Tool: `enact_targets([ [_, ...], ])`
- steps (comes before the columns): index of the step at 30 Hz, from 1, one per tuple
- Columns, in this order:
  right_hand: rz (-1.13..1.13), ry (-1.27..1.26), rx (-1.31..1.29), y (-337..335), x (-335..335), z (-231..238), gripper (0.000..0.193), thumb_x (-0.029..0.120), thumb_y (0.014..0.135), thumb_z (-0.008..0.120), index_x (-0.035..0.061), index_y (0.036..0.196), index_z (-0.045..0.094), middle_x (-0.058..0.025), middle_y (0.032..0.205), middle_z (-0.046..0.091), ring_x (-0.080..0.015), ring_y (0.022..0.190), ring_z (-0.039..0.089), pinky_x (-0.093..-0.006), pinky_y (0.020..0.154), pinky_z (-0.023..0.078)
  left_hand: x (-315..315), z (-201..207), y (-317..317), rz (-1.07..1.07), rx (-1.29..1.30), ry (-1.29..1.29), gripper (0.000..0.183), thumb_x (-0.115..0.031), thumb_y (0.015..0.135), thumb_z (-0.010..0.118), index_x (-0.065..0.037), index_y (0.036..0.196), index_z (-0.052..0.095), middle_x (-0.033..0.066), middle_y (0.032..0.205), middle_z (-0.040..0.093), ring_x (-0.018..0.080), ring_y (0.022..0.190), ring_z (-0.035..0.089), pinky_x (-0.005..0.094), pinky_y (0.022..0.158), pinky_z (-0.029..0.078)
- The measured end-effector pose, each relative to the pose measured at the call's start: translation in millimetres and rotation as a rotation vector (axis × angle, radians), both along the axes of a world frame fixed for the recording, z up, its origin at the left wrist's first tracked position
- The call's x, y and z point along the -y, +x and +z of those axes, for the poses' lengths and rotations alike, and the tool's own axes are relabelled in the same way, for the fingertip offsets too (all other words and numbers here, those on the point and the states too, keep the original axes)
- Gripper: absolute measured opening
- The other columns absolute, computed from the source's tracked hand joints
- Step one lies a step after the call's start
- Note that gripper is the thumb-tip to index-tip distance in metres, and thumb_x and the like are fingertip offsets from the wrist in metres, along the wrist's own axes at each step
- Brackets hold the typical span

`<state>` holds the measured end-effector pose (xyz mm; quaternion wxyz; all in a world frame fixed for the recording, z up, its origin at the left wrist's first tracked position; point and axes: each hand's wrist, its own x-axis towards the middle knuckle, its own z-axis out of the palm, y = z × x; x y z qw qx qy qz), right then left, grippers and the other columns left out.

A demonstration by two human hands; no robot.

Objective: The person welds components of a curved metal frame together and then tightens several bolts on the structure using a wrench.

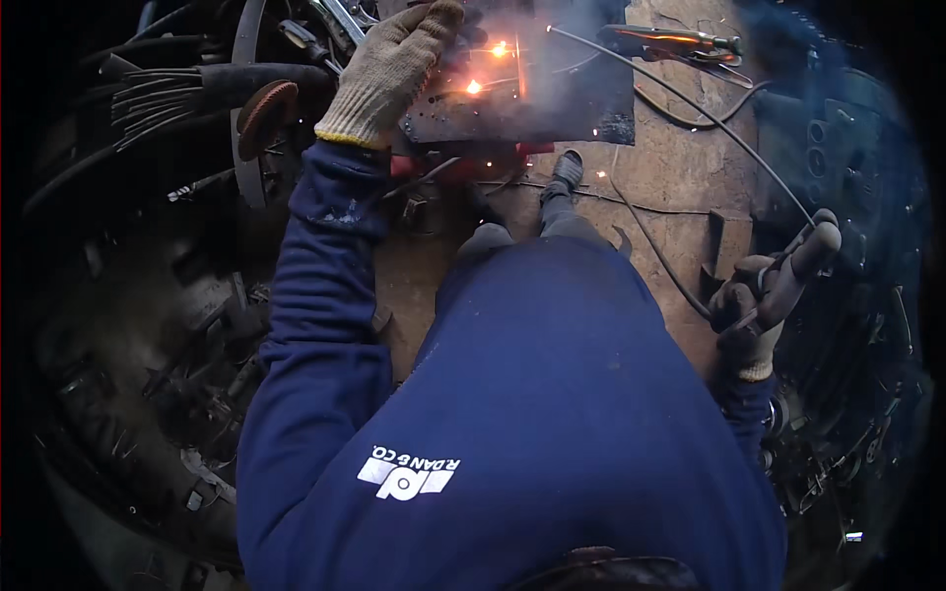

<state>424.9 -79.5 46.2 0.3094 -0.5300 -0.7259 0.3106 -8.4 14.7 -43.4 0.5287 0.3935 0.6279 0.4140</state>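
A dark metal plate point(581, 113) lies ahead of me, with two glowing orange spots, a bright line and smoke on it. At its left side is my left hand point(384, 74) in a knitted glove. Its fingers are curled closed near the glowing spots; what they grip is hidden. Off to the right, my gloved right hand point(774, 286) is closed around an electrode holder, mostly covered by the fingers. From it a long thin welding rod point(690, 100) reaches up and left, its tip over the plate. A dark cable point(662, 256) runs to this hand.
Right of the plate lies a dark tool with orange streaks point(680, 42), beside a looped cable point(690, 122). On the left are a bundle of thin rods point(158, 103), a reddish-brown disc point(266, 118) and a screwdriver point(301, 37). My shoe point(569, 167) stands just below the plate. Small sparks fall nearby.
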Motion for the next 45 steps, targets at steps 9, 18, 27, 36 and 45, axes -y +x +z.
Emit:
enact_targets([
  [9, -0.273, -0.127, -0.221, 8, 31, -1, 0.095, 0.000, 0.076, 0.059, 0.0075, 0.159, 0.013, -0.0143, 0.128, 0.054, -0.0156, 0.072, 0.059, -0.0253, 0.059, 0.050, -5, 10, 13, -0.145, -0.090, 0.065, 0.047, -0.041, 0.106, 0.055, -0.003, 0.129, 0.067, 0.0075, 0.115, 0.074, 0.0118, 0.103, 0.067, 0.0252, 0.091, 0.054],
  [18, -0.263, -0.312, -0.674, 12, 70, 7, 0.033, 0.015, 0.097, 0.065, 0.0032, 0.125, 0.051, -0.0050, 0.073, 0.056, -0.0170, 0.058, 0.057, -0.0338, 0.058, 0.053, -4, 20, 3, -0.197, -0.271, 0.028, 0.047, -0.045, 0.106, 0.053, -0.008, 0.129, 0.069, 0.0058, 0.110, 0.075, 0.0083, 0.087, 0.066, 0.0219, 0.076, 0.053],
  [27, -0.366, -0.170, -0.774, 2, 108, 3, 0.031, 0.008, 0.095, 0.065, 0.0012, 0.123, 0.053, -0.0078, 0.073, 0.060, -0.0146, 0.055, 0.056, -0.0286, 0.047, 0.048, -4, 24, -4, -0.211, -0.263, 0.175, 0.054, -0.053, 0.102, 0.057, -0.002, 0.110, 0.074, 0.0045, 0.085, 0.072, 0.0111, 0.073, 0.062, 0.0291, 0.068, 0.050],
  [36, -0.563, -0.137, -0.765, -13, 145, 13, 0.029, 0.009, 0.098, 0.062, 0.0002, 0.122, 0.051, -0.0068, 0.071, 0.061, -0.0169, 0.056, 0.059, -0.0293, 0.051, 0.050, -6, 22, -7, -0.257, -0.118, 0.116, 0.046, -0.044, 0.105, 0.057, -0.005, 0.125, 0.070, 0.0039, 0.103, 0.076, 0.0088, 0.084, 0.064, 0.0237, 0.079, 0.051],
  [45, -0.600, 0.054, -0.690, 51, 147, 16, 0.033, 0.017, 0.101, 0.063, -0.0030, 0.123, 0.050, -0.0150, 0.081, 0.069, -0.0222, 0.062, 0.066, -0.0335, 0.060, 0.056, 1, 27, -6, -0.232, -0.274, 0.108, 0.043, -0.043, 0.104, 0.058, -0.009, 0.125, 0.071, 0.0009, 0.092, 0.072, 0.0075, 0.081, 0.061, 0.0227, 0.075, 0.049],
])
